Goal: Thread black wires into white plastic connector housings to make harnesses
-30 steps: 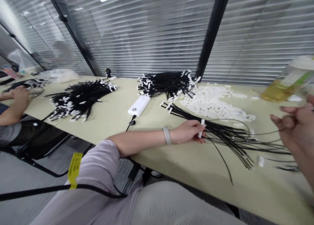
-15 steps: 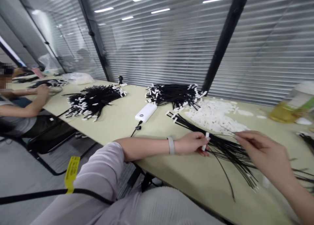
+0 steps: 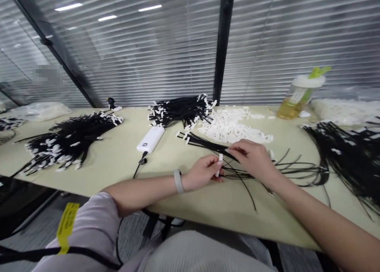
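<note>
My left hand point(image 3: 203, 172) is closed around a small white plastic connector point(image 3: 219, 165), held upright between thumb and fingers just above the table. Thin black wires point(image 3: 239, 174) run rightward from beside the connector, beneath my other hand. My right hand point(image 3: 252, 157) is closed in a pinch, its fingertips a little above and right of the connector. It seems to grip a thin black wire, mostly hidden by the fingers. Behind both hands lies a small bundle of black cables point(image 3: 202, 142) with white ends.
A heap of white connectors point(image 3: 231, 125) lies beyond my hands. Black cable piles rest at the left point(image 3: 74, 135), back point(image 3: 181, 109) and right point(image 3: 347, 157). A white power bank point(image 3: 151, 139) has a lead plugged in. A cup of yellow drink point(image 3: 292, 101) stands at the back right.
The view has swung to the right, and the co-worker at the left is out of it. My right hand has come closer to my left, which keeps hold of the white connector.
</note>
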{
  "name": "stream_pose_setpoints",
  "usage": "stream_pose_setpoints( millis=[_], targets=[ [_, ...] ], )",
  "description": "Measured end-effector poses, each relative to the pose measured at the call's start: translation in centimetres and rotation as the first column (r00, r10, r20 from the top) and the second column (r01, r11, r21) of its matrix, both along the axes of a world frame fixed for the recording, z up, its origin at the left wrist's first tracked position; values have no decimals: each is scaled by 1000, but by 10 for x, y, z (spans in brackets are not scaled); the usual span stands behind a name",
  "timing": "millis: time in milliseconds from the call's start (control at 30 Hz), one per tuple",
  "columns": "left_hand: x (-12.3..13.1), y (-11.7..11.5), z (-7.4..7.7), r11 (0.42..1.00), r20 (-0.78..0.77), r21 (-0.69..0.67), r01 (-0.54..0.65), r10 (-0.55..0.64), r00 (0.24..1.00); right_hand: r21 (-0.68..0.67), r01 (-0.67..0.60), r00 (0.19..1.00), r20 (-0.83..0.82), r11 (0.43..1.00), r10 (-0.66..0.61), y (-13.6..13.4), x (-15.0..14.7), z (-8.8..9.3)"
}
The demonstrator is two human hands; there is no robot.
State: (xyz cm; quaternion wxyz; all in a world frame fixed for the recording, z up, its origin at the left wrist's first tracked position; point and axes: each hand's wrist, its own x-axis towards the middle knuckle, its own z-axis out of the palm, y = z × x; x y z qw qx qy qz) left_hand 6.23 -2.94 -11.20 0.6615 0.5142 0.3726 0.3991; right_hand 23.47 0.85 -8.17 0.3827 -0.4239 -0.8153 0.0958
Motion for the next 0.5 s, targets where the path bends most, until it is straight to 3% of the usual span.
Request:
stream_pose_setpoints(
  millis=[133,267,500],
  targets=[
    [0,3,-1,1000,5,4,-21,21,1000,11,45,999,-24,999,-45,-4,11,6],
    [-1,6,-4,999,17,6,-51,51,999,-36,-45,997,56,998,47,-8,9,12],
    [0,4,-3,999,1,21,-49,49,999,-116,-132,981,127,984,147,-7,3,3]
  ],
)
